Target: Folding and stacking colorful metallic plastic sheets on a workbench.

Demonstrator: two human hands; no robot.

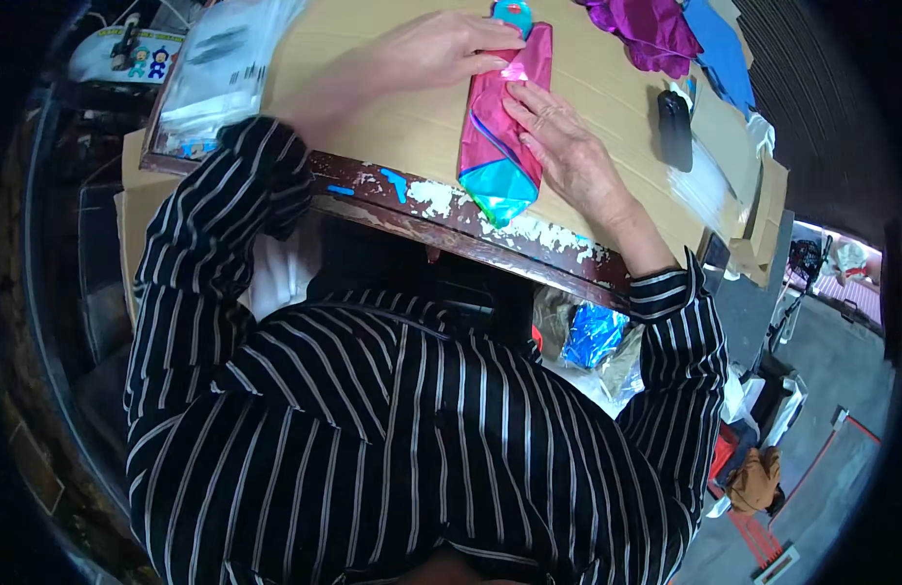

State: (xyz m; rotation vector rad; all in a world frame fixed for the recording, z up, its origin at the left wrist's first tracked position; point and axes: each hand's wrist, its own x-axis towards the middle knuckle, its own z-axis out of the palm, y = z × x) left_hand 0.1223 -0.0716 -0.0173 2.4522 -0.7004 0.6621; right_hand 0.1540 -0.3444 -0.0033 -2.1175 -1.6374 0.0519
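Observation:
A folded shiny foil piece (502,156), pink with turquoise ends, lies lengthwise on the cardboard-covered table, its near tip reaching over the worn front edge. It looks like a flattened foil balloon. My left hand (436,47) rests across its far part, fingers stretched out and touching the foil just below a rounded turquoise end (513,12). My right hand (571,148) lies along its right side with the fingers flat on the pink surface. Neither hand grips anything that I can see.
Clear plastic bags (217,83) are stacked at the table's left. Crumpled purple foil (651,34) and a blue sheet (721,54) lie at the far right, near a dark elongated object (675,132). The chipped table edge (441,210) runs before me; blue foil (595,334) sits below.

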